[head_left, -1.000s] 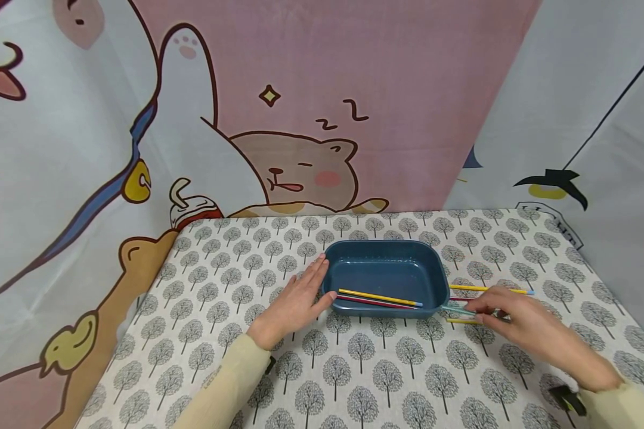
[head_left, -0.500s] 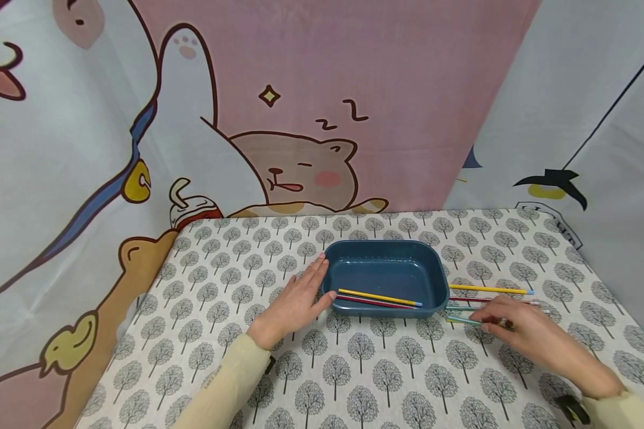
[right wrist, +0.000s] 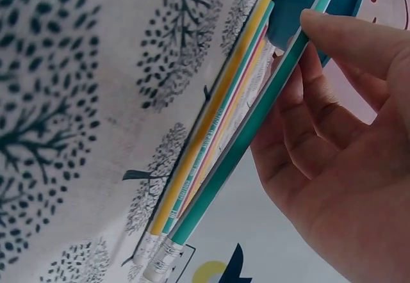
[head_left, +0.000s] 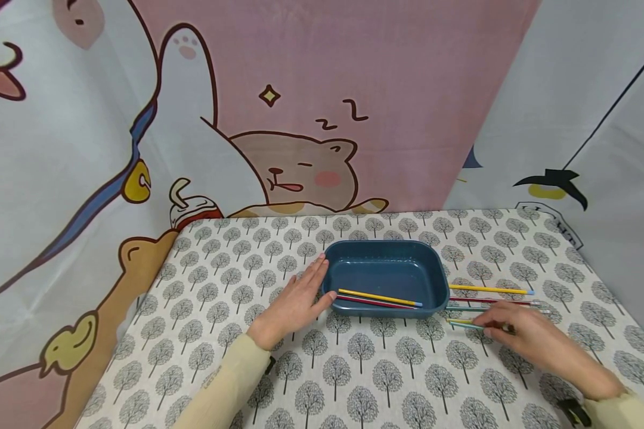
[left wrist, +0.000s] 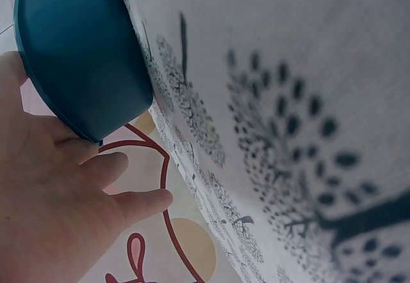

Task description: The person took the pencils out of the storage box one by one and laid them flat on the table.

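Note:
A dark blue rectangular tray [head_left: 383, 277] stands on the table. Across its near side lie a yellow pencil [head_left: 380, 297] and a red pencil [head_left: 372, 303]. My left hand [head_left: 295, 304] rests against the tray's left end, fingers extended and thumb by the near left corner. To the right of the tray, my right hand [head_left: 526, 325] pinches a green pencil [right wrist: 243, 129] between thumb and fingers. In the right wrist view, this pencil is held just off the table, alongside a yellow pencil [right wrist: 211, 123] and another green pencil [right wrist: 221, 116].
Right of the tray several pencils lie roughly parallel, among them a blue-ended yellow pencil [head_left: 491, 289] and a red pencil [head_left: 488, 300]. A tree-print cloth [head_left: 362, 363] covers the table. Cartoon-printed curtains [head_left: 408, 89] stand behind and at both sides.
My right hand has moved nearer to me and slightly right with the green pencil, drawing it away from the tray's near right corner. The left hand and tray stay put.

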Available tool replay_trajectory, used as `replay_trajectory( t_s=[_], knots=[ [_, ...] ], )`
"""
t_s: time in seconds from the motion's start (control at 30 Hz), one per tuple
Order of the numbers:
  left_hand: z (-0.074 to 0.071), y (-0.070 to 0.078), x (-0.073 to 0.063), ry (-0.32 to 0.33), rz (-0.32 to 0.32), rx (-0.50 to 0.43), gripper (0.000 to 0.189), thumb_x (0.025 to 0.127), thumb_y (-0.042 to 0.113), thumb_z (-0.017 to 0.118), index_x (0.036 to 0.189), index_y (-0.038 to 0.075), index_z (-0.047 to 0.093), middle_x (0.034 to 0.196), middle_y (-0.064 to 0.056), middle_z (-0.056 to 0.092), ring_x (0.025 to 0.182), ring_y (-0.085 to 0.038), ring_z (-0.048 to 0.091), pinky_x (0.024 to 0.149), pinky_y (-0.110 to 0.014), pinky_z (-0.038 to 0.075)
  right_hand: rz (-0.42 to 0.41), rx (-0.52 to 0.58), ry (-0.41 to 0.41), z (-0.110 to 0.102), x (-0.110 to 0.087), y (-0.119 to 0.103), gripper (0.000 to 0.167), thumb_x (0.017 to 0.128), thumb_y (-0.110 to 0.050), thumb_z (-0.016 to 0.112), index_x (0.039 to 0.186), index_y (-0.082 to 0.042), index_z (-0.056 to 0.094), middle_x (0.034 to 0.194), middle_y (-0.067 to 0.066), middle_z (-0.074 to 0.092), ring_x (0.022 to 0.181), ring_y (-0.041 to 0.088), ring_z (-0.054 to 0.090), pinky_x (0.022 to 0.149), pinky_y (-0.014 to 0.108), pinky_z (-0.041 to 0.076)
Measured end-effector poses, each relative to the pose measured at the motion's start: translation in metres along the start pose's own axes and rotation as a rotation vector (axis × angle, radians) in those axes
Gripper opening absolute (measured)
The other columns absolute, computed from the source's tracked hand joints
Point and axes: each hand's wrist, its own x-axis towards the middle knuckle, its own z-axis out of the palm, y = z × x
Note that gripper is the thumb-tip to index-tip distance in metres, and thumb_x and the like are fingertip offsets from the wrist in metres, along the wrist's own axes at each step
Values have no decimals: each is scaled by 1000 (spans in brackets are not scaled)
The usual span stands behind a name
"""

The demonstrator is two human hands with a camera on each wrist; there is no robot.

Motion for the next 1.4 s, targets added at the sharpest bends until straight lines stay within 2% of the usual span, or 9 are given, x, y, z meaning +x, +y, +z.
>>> replay_trajectory(
  t_s=[0.3,0.67,0.9,1.1,1.4],
  knots=[
    [1,-1,1,8,9,3,79,109,58,31,166,8,11,174,-5,4,158,-26,16,120,-64,27,-43,-36,11,6,0,4,33,75,-3,88,97,-25,80,97,-15,70,84,-5,58,67,27,55],
    [2,0,1,25,16,2,76,110,52,39,166,7,13,174,-8,8,158,-28,18,119,-64,28,38,-55,-90,9,2,3,28,80,-9,87,98,-30,80,99,-15,69,88,2,64,70,31,57],
    [1,0,0,22,11,-3,78,109,55,36,166,7,14,174,-7,7,158,-28,18,120,-64,27,46,-40,-117,9,3,2,28,81,-8,86,98,-30,79,100,-16,67,86,-1,61,68,30,55],
    [0,1,0,22,9,-14,79,109,57,33,166,7,14,174,-4,4,158,-29,19,120,-64,27,58,-35,-126,9,2,2,29,82,-8,85,97,-31,79,101,-16,68,89,3,64,71,32,57],
    [-1,1,-1,7,7,-16,80,109,58,32,167,8,11,174,-3,1,158,-28,17,120,-64,26,68,-28,-140,10,3,3,28,82,-7,85,98,-30,79,99,-17,65,84,-3,59,67,29,54]
  ],
)
